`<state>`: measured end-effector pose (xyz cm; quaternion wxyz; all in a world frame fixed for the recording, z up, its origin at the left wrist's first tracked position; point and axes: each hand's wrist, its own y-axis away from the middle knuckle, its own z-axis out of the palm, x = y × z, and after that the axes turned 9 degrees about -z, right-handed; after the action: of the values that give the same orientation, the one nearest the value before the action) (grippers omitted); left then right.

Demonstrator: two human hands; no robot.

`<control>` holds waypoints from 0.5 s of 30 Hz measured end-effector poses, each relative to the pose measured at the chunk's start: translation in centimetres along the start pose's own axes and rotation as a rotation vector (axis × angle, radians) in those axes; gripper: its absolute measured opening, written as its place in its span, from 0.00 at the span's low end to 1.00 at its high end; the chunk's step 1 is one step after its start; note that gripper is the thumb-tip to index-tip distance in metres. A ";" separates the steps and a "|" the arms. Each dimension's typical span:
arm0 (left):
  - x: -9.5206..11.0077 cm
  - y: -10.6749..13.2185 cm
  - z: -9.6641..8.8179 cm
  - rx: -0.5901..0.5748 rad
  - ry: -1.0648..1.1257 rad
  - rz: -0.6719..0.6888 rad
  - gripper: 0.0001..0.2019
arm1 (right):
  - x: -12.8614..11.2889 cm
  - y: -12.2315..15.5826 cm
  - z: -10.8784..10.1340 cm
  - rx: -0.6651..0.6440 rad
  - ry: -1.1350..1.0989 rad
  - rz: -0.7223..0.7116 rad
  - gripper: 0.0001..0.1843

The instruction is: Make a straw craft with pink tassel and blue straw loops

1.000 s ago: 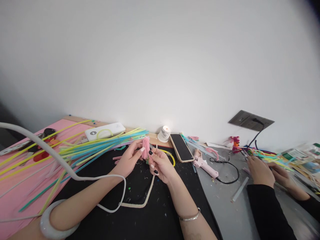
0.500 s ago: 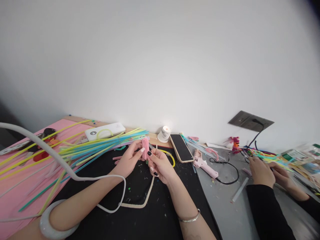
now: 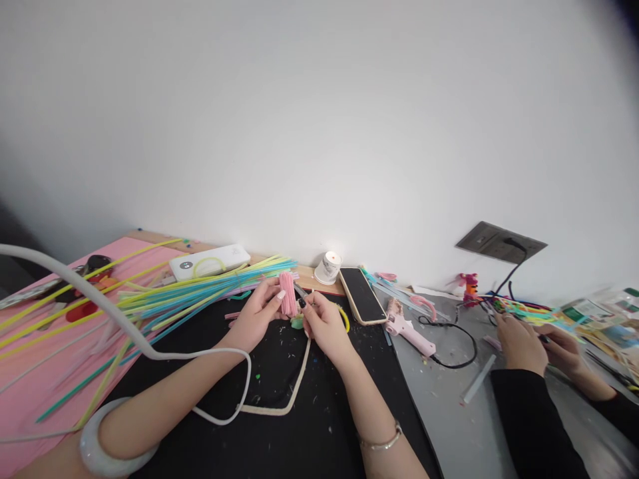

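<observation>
A pink bundle of fuzzy pipe cleaners (image 3: 288,295) stands nearly upright over the black mat (image 3: 279,452). My left hand (image 3: 257,316) is closed on it, thumb across its front. Close on its right side is my right hand (image 3: 322,322), its fingers pinched together. A thin greyish piece shows at those fingertips, too small to name. Just under the bundle sits a small pale green piece (image 3: 297,324). A bent cream strip (image 3: 298,386) runs down the mat from below my right hand. Part of a yellow loop (image 3: 344,319) shows behind that hand.
Many coloured pipe cleaners (image 3: 200,296) spread leftward across pink paper (image 3: 30,392). A white cable (image 3: 124,326) crosses above my left forearm. Along the back are a power bank (image 3: 224,258), paper cup (image 3: 328,267) and phone (image 3: 367,296). Right: glue gun (image 3: 412,336), a co-worker's hands (image 3: 524,342).
My right hand has turned and its fingers are more curled in. The pink bundle has shifted slightly left and shows more of its front. The pale green piece beneath is now more visible.
</observation>
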<state>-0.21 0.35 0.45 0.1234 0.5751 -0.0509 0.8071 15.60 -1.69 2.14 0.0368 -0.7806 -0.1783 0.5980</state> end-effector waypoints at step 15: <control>-0.6 -0.1 -0.3 -0.006 -0.121 0.042 0.19 | -1.6 0.6 0.6 -0.147 0.591 -0.196 0.09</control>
<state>-0.32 0.40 -0.23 0.1048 0.6211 -0.0730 0.7733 14.86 -2.84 3.28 0.0877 -0.9002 -0.2769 0.3245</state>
